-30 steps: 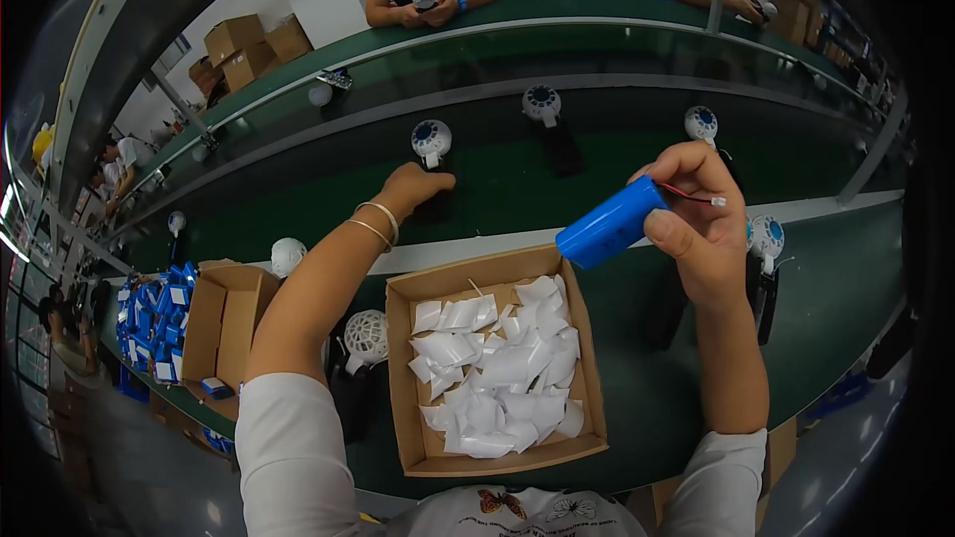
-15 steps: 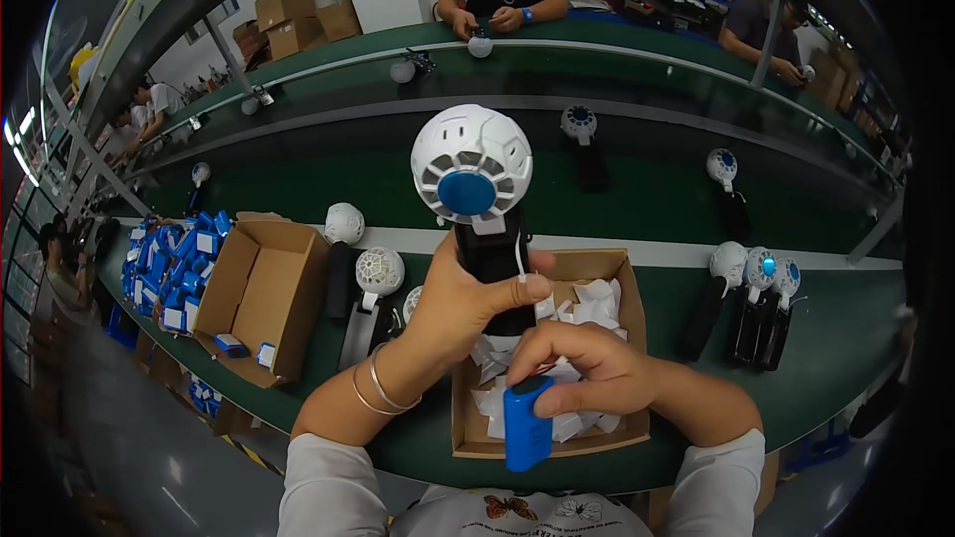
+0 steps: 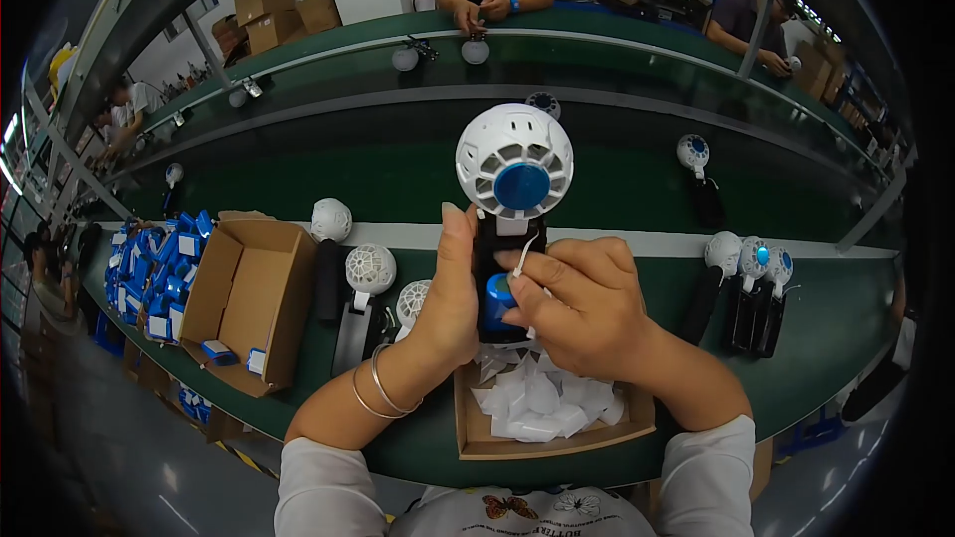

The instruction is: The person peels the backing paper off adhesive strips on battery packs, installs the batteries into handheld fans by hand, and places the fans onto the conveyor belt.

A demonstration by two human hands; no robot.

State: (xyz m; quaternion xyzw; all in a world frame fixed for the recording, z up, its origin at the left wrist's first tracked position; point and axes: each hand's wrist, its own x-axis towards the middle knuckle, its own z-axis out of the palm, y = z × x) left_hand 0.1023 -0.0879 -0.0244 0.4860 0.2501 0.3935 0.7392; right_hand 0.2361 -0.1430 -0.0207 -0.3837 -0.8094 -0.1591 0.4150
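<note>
Though handheld, battery (image 3: 496, 308) near slip-filled tray (image 3: 557, 447)

A second ago the left hand (image 3: 453, 288) was stretched beyond the cardboard tray (image 3: 542, 449); now it has the white-headed device (image 3: 515, 159) up over the tray's far edge. The blue battery (image 3: 495, 303), off the tray's right corner before, now sits against the device's black handle (image 3: 494, 239), the right hand (image 3: 587, 303) close upon it.
</note>
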